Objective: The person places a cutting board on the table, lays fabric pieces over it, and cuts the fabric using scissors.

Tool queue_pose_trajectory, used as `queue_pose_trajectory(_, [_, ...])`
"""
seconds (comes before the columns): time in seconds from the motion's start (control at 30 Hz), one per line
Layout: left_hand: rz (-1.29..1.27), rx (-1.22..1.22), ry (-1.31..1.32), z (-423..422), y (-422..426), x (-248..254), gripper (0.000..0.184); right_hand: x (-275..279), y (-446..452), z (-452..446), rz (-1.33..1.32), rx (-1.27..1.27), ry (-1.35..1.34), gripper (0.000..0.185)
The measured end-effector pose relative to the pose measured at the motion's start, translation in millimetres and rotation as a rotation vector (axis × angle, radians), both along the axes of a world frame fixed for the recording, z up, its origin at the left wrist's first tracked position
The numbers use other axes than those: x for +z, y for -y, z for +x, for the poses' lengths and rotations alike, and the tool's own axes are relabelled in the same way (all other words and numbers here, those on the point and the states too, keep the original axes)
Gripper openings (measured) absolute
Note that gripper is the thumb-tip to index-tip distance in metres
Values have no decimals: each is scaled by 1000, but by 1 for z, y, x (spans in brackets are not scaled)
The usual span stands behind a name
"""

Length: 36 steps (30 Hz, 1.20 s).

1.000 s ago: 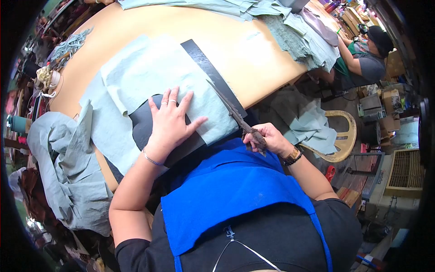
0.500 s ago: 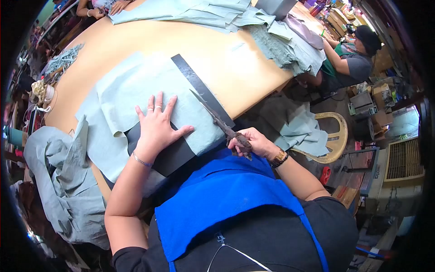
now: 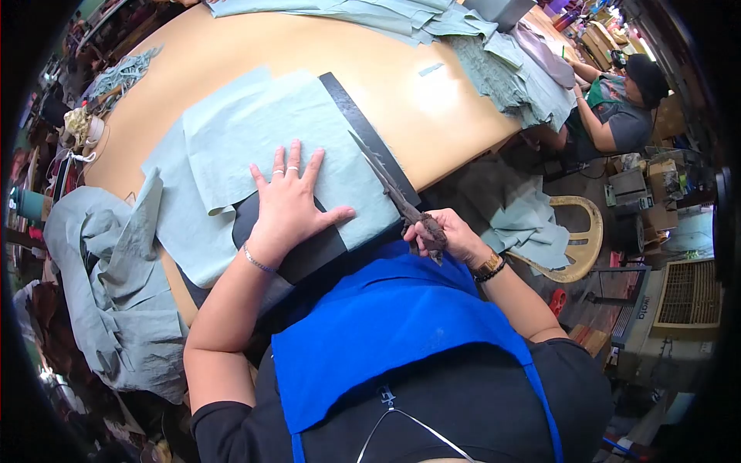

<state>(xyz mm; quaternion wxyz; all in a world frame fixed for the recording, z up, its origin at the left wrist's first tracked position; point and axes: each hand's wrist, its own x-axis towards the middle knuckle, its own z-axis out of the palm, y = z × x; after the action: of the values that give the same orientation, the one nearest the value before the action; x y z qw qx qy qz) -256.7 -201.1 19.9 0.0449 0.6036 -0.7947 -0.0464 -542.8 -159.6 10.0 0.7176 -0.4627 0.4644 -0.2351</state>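
Note:
My left hand point(image 3: 292, 197) lies flat with spread fingers, its fingertips on a light blue-green sheet point(image 3: 239, 131) and its heel over a black board point(image 3: 312, 251). In my right hand point(image 3: 448, 235) are long scissors point(image 3: 391, 186) with wrapped handles. Their blades point up and left along the sheet's right edge, beside a black strip point(image 3: 363, 127). Whether the blades touch the sheet is hard to tell. Another part of the blue-green material point(image 3: 174, 216) extends to the left under the top sheet.
A pile of blue-green pieces point(image 3: 502, 73) covers the table's point(image 3: 270, 42) far right. More cloth point(image 3: 116, 301) hangs at the left. Beyond a yellow chair point(image 3: 583, 239) with cloth on it, a person in a dark cap point(image 3: 647, 81) sits at the right.
The camera view has shifted back and forth. Near the left hand, the top sheet's lower left edge lies flatter than before. The scissors stay in my right hand; the left hand stays spread.

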Motion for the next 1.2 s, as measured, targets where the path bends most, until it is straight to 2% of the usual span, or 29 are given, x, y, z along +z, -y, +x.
queue_pose_trajectory(0.3, [-54, -35, -34, 0, -2, -4, 105, 5, -9, -5, 1, 8, -19, 24])
queue_pose_trajectory(0.4, [-33, -35, -36, -2, -4, -3, 105, 2, -7, -3, 11, -5, 20, 26])
queue_pose_trajectory(0.47, [4, -45, -37, -4, -8, 1, 106, 6, -4, 5, 29, -20, -48, 30])
queue_pose_trajectory(0.63, [92, -62, 7, -6, -3, 13, 106, 6, -5, 8, 23, -34, 39, 26])
queue_pose_trajectory(0.77, [-90, 12, -63, 7, 14, -11, 100, 2, -10, 5, 5, -29, 0, 25])
queue_pose_trajectory(0.9, [62, 20, -56, 7, 9, -4, 102, 5, -8, 8, 22, -52, -2, 26])
queue_pose_trajectory(1.2, [77, -17, -31, 0, -2, -3, 103, 2, -9, 16, 21, -118, 16, 29])
